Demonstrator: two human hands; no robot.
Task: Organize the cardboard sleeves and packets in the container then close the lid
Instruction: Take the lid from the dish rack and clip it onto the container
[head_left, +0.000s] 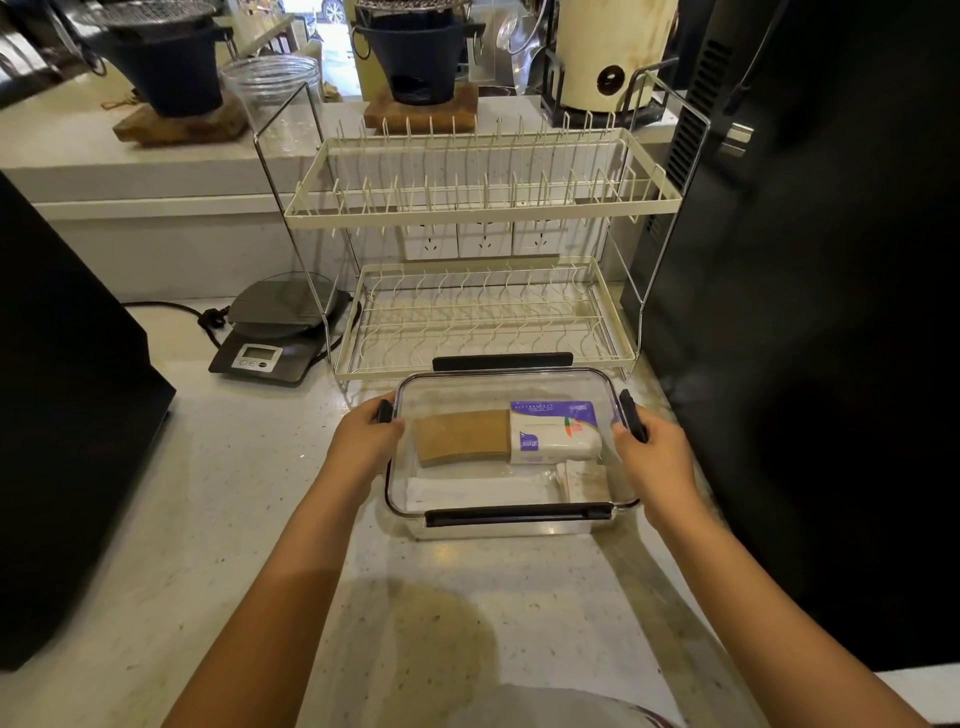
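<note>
A clear rectangular container (511, 526) sits on the counter with its transparent lid (467, 395) lying on top. Through the lid I see a stack of brown cardboard sleeves (462, 437), a white and purple tissue packet (553, 434) and flat white packets (467, 491) along the near side. My left hand (363, 441) presses on the black clip at the lid's left side. My right hand (652, 452) grips the black clip (631, 415) on the right side. Black clips also run along the near edge (519, 514) and the far edge (503, 361).
A cream two-tier dish rack (483, 208) stands right behind the container. A digital kitchen scale (275, 338) with a cable sits to the left. Black appliances flank the counter at the left (62, 415) and the right (810, 312).
</note>
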